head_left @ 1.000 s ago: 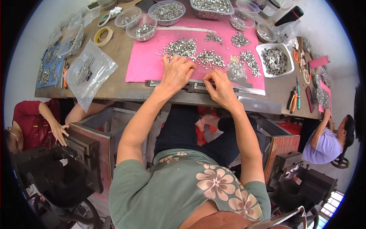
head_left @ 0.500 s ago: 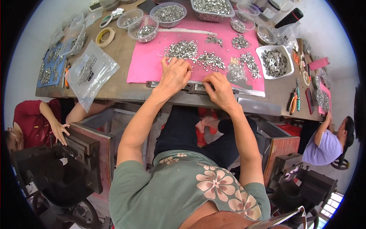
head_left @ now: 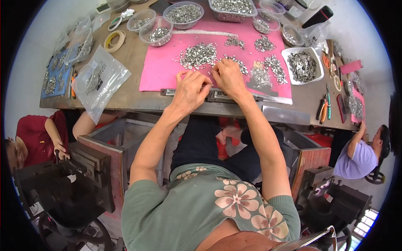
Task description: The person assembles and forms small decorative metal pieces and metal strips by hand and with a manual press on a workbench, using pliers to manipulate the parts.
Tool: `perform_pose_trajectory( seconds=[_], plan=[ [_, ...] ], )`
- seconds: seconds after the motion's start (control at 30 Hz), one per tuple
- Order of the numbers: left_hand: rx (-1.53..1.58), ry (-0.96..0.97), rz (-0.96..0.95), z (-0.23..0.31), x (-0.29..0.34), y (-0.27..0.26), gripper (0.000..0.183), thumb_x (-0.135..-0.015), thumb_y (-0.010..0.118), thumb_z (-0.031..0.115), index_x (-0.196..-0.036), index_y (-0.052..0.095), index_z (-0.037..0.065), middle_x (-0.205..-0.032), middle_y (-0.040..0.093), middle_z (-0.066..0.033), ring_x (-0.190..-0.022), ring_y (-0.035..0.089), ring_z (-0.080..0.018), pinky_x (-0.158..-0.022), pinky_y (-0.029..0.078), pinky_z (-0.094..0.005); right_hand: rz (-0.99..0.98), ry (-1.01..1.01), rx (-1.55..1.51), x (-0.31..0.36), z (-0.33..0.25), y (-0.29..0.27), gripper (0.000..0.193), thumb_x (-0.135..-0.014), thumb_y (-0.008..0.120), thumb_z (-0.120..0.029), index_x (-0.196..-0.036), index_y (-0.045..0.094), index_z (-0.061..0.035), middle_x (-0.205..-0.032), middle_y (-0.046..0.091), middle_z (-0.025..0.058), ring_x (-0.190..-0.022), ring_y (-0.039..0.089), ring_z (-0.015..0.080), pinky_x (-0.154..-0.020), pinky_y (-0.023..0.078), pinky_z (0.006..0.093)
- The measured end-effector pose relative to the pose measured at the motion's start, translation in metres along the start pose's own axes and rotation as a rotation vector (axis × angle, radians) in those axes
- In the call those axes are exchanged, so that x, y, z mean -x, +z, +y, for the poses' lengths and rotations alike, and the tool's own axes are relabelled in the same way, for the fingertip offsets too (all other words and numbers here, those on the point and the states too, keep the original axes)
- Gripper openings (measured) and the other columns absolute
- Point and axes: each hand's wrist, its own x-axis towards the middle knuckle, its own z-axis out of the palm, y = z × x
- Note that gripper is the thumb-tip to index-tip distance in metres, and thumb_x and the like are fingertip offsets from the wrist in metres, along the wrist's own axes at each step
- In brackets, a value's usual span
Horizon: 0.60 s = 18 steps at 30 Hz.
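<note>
A dark metal bar fixture (head_left: 216, 95) lies along the near edge of the pink mat (head_left: 155, 71). My left hand (head_left: 190, 88) is over the fixture's left part, fingers curled and thumb bent inward; what they hold, if anything, is too small to make out. At the near side of the small metal pieces, my right hand (head_left: 230, 77) points its bent, closed fingertips down between the large shiny heap (head_left: 197, 55) and a smaller heap (head_left: 240, 65), which it partly covers. Beside these lie thin metal strips (head_left: 260, 76) and another heap of pieces (head_left: 275, 69).
Plastic bowls of metal pieces (head_left: 184, 25) line the back. A white tray (head_left: 319, 75) of darker pieces stands right, near pliers (head_left: 322, 109). Left are a tape roll (head_left: 108, 45) and a plastic bag (head_left: 104, 79). Co-workers sit on both sides, beside dark machines (head_left: 90, 175).
My right hand has moved forward and left, from the fixture to the metal pieces. My left hand has drawn slightly back toward me. The left co-worker's hand has shifted on the machine.
</note>
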Motion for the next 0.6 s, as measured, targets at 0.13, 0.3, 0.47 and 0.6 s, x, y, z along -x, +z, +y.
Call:
perform_pose_trajectory(
  seconds=[0.13,0.3,0.47,0.6],
  plan=[
    [0.109,0.074,-0.02,0.011,0.004,0.011,0.009,-0.085,0.072,0.01,-0.092,0.067,0.006,-0.087,0.061,-0.0058,-0.087,0.058,-0.0244,-0.096,0.036,-0.042,0.06,-0.038,-0.129,0.012,0.003,-0.013,0.008,-0.085,0.069,-0.008,-0.088,0.064,-0.0024,-0.086,0.063,0.0139,-0.088,0.061,0.0333,-0.08,0.046,0.0445],
    [0.109,0.149,0.0,0.009,0.005,0.013,0.013,-0.081,0.073,0.008,-0.091,0.065,0.005,-0.089,0.06,-0.0076,-0.086,0.058,-0.0267,-0.086,0.042,-0.0396,0.007,-0.002,-0.317,0.045,-0.009,-0.05,0.008,-0.085,0.069,-0.004,-0.088,0.062,-0.0017,-0.085,0.061,0.0132,-0.084,0.059,0.0329,-0.079,0.044,0.0433],
    [0.093,0.171,-0.005,0.013,0.002,0.015,0.014,-0.078,0.073,0.005,-0.09,0.066,0.004,-0.089,0.06,-0.0083,-0.086,0.057,-0.0285,-0.082,0.045,-0.0403,0.01,-0.123,-0.169,0.066,-0.01,-0.053,0.015,-0.082,0.072,-0.004,-0.091,0.06,-0.0021,-0.089,0.056,0.0117,-0.085,0.056,0.0316,-0.076,0.044,0.0425],
    [0.077,0.182,-0.003,0.015,0.003,0.013,0.015,-0.077,0.074,0.005,-0.09,0.067,0.005,-0.089,0.06,-0.0083,-0.087,0.057,-0.029,-0.084,0.045,-0.0409,0.013,-0.163,-0.095,0.07,-0.014,-0.055,0.015,-0.083,0.071,-0.004,-0.091,0.059,-0.0027,-0.09,0.054,0.0116,-0.087,0.055,0.0311,-0.076,0.044,0.0423]
  ],
)
